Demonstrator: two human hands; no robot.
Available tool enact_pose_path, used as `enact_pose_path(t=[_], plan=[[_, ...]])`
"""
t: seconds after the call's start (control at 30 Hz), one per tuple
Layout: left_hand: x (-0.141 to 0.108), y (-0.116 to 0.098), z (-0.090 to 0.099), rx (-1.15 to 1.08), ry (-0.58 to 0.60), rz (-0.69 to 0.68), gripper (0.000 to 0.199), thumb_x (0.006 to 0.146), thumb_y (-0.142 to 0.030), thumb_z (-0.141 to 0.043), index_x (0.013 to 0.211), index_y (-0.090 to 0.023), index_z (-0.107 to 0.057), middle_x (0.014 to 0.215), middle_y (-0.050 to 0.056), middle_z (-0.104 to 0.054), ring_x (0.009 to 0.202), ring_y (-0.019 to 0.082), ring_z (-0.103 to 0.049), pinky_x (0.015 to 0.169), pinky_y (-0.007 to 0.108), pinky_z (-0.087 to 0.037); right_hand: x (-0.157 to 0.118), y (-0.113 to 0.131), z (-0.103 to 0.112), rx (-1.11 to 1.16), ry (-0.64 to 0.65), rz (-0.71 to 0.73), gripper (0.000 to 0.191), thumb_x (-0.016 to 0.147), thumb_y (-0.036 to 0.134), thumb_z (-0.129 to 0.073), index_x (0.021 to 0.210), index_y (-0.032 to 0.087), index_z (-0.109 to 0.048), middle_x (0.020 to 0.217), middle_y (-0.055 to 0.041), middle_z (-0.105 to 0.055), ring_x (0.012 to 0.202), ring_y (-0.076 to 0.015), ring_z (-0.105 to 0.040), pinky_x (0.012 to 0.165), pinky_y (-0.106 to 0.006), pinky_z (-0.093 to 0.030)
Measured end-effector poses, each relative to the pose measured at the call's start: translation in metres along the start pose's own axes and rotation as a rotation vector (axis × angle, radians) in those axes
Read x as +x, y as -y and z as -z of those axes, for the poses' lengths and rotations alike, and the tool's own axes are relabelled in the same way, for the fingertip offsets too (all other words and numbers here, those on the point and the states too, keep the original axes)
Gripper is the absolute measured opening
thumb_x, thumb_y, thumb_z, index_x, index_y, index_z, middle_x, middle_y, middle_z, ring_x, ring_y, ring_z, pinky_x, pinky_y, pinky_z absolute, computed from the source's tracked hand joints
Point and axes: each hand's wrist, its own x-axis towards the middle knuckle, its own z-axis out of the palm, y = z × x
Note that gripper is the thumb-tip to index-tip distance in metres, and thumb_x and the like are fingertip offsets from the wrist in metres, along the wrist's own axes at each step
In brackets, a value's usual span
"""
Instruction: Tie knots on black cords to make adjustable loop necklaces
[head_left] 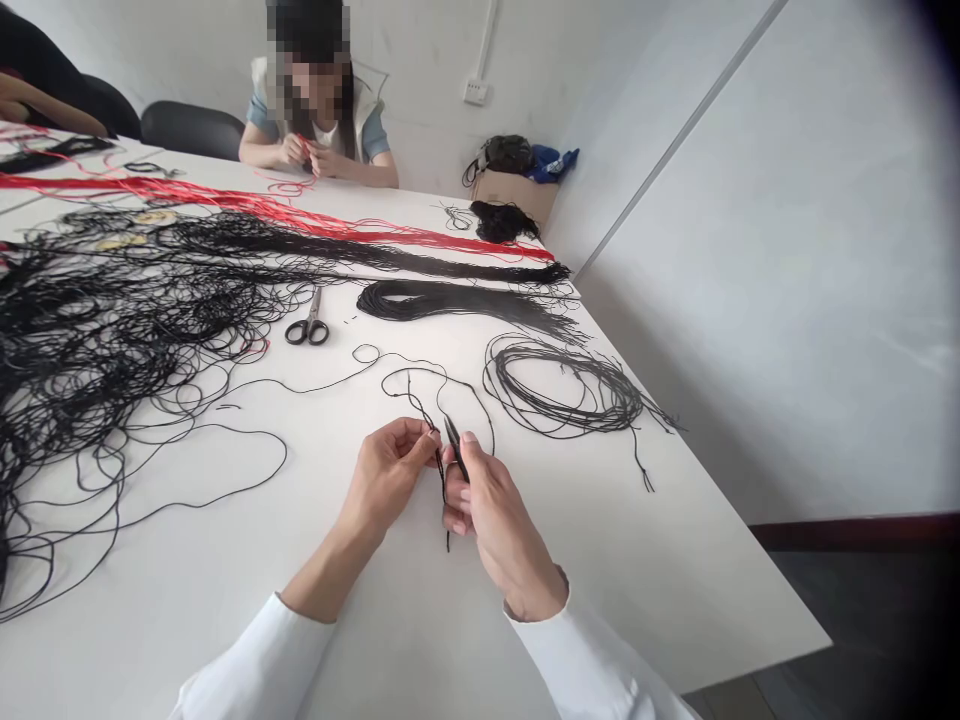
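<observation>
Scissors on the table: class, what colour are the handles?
Black handles, shown best in the head view.

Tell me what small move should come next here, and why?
Probably pull the black cord snug with the left hand: it pinches the cord beside the black pointed tool in the right hand, and the loop lies slack.

A plain white-walled craft workroom: ahead of the left grip (388,478) and right grip (491,525), a long table (187,560) carries black cord (112,330), red cord (262,210) and scissors (307,325).
</observation>
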Motion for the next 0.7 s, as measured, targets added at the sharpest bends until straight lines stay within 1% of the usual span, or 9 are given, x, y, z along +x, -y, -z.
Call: enact_pose_path(t=[0.1, 0.17, 0.27, 0.33, 0.4, 0.47, 0.57, 0.63, 0.7], plan=[[0.000, -0.001, 0.000, -0.015, -0.017, -0.009, 0.029, 0.081, -0.046, -0.073, 0.078, -0.018, -0.065, 0.078, 0.005, -0.070, 0.077, 0.020, -0.064, 0.081, 0.032, -0.050, -0.002, 0.004, 0.003, 0.073, -0.031, 0.040, 0.049, 0.094, 0.067, -0.045, 0.082, 0.021, -0.052, 0.060, 0.0082, -0.022, 0.053, -0.0094, -0.021, 0.046, -0.022, -0.027], [0.000, -0.002, -0.001, -0.042, -0.020, -0.013, 0.029, 0.080, -0.046, -0.074, 0.079, -0.017, -0.066, 0.079, 0.006, -0.070, 0.078, 0.020, -0.064, 0.083, 0.033, -0.051, -0.002, 0.009, 0.006, 0.056, -0.077, 0.068, 0.048, 0.093, 0.068, -0.046, 0.083, 0.021, -0.051, 0.060, 0.0082, -0.023, 0.052, -0.0092, -0.024, 0.047, -0.023, -0.028], [0.000, -0.001, -0.002, -0.052, -0.025, -0.021, 0.031, 0.079, -0.047, -0.076, 0.080, -0.017, -0.068, 0.078, 0.005, -0.069, 0.077, 0.020, -0.064, 0.081, 0.032, -0.051, 0.002, 0.016, 0.009, -0.145, -0.151, 0.151, 0.044, 0.089, 0.065, -0.055, 0.086, 0.021, -0.053, 0.061, 0.0080, -0.028, 0.050, -0.0091, -0.027, 0.047, -0.024, -0.030], [0.000, 0.002, -0.002, -0.040, -0.026, -0.022, 0.033, 0.078, -0.049, -0.076, 0.081, -0.017, -0.069, 0.079, 0.005, -0.070, 0.077, 0.020, -0.064, 0.079, 0.032, -0.051, 0.007, 0.018, 0.010, -0.321, -0.147, 0.207, 0.039, 0.087, 0.059, -0.062, 0.092, 0.021, -0.057, 0.061, 0.0078, -0.034, 0.050, -0.0093, -0.030, 0.048, -0.025, -0.031], [0.000, 0.005, -0.001, -0.017, -0.018, -0.024, 0.034, 0.078, -0.051, -0.076, 0.084, -0.017, -0.070, 0.080, 0.006, -0.071, 0.078, 0.020, -0.065, 0.077, 0.031, -0.050, 0.013, 0.019, 0.010, -0.455, -0.127, 0.240, 0.035, 0.086, 0.054, -0.064, 0.097, 0.020, -0.061, 0.061, 0.0069, -0.042, 0.051, -0.0104, -0.036, 0.051, -0.025, -0.034], [0.001, 0.008, 0.001, 0.013, -0.014, -0.028, 0.035, 0.078, -0.050, -0.076, 0.087, -0.017, -0.072, 0.080, 0.006, -0.071, 0.079, 0.021, -0.065, 0.075, 0.031, -0.049, 0.019, 0.019, 0.009, -0.544, -0.127, 0.271, 0.032, 0.087, 0.050, -0.062, 0.093, 0.019, -0.062, 0.062, 0.0046, -0.050, 0.055, -0.0121, -0.043, 0.055, -0.026, -0.037], [0.002, 0.010, 0.002, 0.042, -0.013, -0.027, 0.037, 0.078, -0.052, -0.076, 0.086, -0.016, -0.073, 0.077, 0.006, -0.071, 0.077, 0.021, -0.064, 0.073, 0.031, -0.048, 0.025, 0.019, 0.008, -0.621, -0.132, 0.340, 0.029, 0.088, 0.046, -0.059, 0.082, 0.018, -0.062, 0.070, -0.0006, -0.061, 0.064, -0.0150, -0.052, 0.061, -0.027, -0.041], [0.002, 0.011, 0.002, 0.040, -0.005, -0.031, 0.038, 0.078, -0.053, -0.075, 0.085, -0.016, -0.072, 0.077, 0.006, -0.070, 0.076, 0.021, -0.064, 0.072, 0.031, -0.048, 0.026, 0.020, 0.009, -0.656, -0.136, 0.369, 0.029, 0.088, 0.045, -0.056, 0.079, 0.018, -0.061, 0.071, -0.0016, -0.062, 0.064, -0.0157, -0.052, 0.061, -0.027, -0.042], [0.002, 0.010, 0.002, 0.037, 0.006, -0.040, 0.037, 0.079, -0.053, -0.074, 0.084, -0.016, -0.071, 0.078, 0.006, -0.070, 0.075, 0.020, -0.063, 0.072, 0.031, -0.047, 0.027, 0.020, 0.010, -0.682, -0.133, 0.373, 0.029, 0.089, 0.046, -0.054, 0.078, 0.019, -0.059, 0.066, 0.0001, -0.058, 0.060, -0.0149, -0.049, 0.059, -0.027, -0.040]])
